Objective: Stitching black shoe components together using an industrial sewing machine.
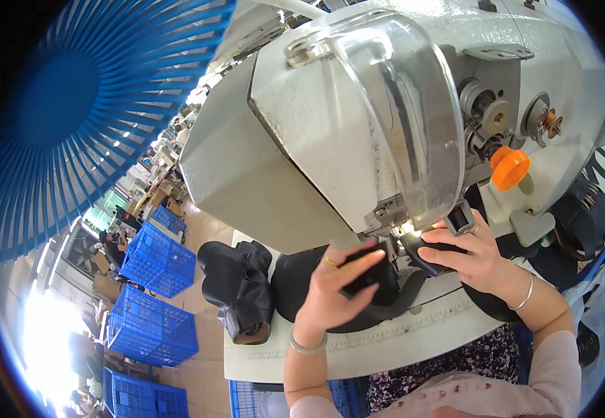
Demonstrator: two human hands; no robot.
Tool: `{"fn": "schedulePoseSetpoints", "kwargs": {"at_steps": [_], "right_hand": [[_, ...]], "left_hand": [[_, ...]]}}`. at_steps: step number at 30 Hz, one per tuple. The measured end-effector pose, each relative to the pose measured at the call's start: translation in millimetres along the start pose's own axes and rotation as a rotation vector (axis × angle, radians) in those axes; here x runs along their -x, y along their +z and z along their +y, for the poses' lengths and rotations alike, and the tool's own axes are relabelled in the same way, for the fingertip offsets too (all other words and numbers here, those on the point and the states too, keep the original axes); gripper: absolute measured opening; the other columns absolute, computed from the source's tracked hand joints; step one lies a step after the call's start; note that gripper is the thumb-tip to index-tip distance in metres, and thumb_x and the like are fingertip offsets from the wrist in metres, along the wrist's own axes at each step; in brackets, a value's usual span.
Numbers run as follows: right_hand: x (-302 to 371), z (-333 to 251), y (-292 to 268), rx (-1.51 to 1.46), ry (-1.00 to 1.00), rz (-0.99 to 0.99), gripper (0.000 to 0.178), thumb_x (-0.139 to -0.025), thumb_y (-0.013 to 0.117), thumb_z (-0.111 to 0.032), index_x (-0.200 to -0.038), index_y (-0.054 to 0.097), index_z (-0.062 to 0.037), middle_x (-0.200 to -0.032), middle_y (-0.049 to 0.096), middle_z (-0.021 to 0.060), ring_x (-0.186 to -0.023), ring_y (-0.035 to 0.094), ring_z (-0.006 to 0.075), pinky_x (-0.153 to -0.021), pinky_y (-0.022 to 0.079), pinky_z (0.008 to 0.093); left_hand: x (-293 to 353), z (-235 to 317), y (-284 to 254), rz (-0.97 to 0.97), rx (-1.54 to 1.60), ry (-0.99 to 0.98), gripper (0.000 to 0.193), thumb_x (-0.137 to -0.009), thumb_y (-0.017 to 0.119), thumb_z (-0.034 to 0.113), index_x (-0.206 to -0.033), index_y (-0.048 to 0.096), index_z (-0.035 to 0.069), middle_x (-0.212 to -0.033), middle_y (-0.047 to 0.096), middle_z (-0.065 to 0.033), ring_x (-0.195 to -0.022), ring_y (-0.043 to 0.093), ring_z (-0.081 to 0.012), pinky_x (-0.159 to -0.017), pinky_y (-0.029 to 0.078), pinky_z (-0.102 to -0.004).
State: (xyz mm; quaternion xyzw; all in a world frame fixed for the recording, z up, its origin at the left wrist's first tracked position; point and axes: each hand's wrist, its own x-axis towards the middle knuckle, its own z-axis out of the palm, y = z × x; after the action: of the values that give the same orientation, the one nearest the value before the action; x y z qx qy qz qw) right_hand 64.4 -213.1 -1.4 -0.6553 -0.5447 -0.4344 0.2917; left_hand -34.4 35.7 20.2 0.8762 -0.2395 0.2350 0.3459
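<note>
A sewing machine (pixel 302 153) stands over a white work table with a lit spot at its needle area. My right hand (pixel 473 254) grips a black leather piece (pixel 428 254) just right of the needle, fingers along its top. On the left, my left hand (pixel 334 285) is closed on a black part (pixel 372 275) of the leather work, its fingers slightly blurred. Where the pieces meet under the machine head is partly hidden. More black leather work (pixel 292 279) spreads on the table beneath my left hand.
Stitched black leather pieces (pixel 240 285) lie at the table's left edge. A printed ruler scale (pixel 358 338) runs along the front. Blue crates (pixel 153 327) stand on the floor at left, and a blue fan (pixel 100 104) hangs upper left. An orange knob (pixel 510 168) sticks out from the machine.
</note>
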Motion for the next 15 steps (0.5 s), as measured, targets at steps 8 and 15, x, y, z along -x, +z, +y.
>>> {"fn": "schedulePoseSetpoints", "kwargs": {"at_steps": [8, 15], "right_hand": [[-6, 0, -2, -0.088, 0.052, -0.058, 0.044, -0.059, 0.061, -0.003, -0.101, 0.071, -0.0136, -0.099, 0.061, 0.0014, -0.094, 0.057, 0.0246, -0.077, 0.044, 0.0374], [-8, -2, -5, -0.104, 0.107, -0.111, 0.048, -0.057, 0.063, -0.002, -0.102, 0.070, -0.0145, -0.093, 0.058, 0.0014, -0.094, 0.054, 0.0242, -0.078, 0.043, 0.0379]], "left_hand": [[-15, 24, 19, 0.026, -0.121, 0.073, 0.051, -0.064, 0.071, 0.002, -0.114, 0.066, 0.004, -0.121, 0.057, -0.0165, -0.102, 0.058, -0.0329, -0.091, 0.045, -0.0379], [-15, 20, 19, 0.028, -0.161, 0.111, 0.048, -0.069, 0.069, 0.005, -0.116, 0.065, 0.006, -0.116, 0.061, -0.0166, -0.092, 0.061, -0.0297, -0.080, 0.045, -0.0342]]}}
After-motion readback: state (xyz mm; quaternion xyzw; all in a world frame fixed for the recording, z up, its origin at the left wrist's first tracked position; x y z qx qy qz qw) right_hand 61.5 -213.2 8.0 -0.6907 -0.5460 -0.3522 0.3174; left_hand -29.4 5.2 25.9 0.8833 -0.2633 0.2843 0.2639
